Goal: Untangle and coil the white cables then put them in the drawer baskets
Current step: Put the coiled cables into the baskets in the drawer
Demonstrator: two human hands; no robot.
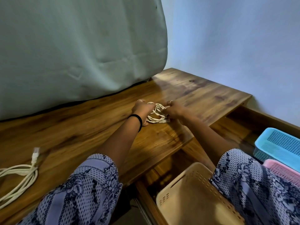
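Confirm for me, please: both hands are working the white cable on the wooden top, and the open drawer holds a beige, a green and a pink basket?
Nearly. The head view shows the middle basket is blue, not green. Both hands, left and right, are on the white cable.

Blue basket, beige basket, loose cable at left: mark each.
blue basket [266, 144]: head view, near rim
beige basket [188, 184]: head view, slotted wall
loose cable [24, 176]: head view, bundled strands below the plug
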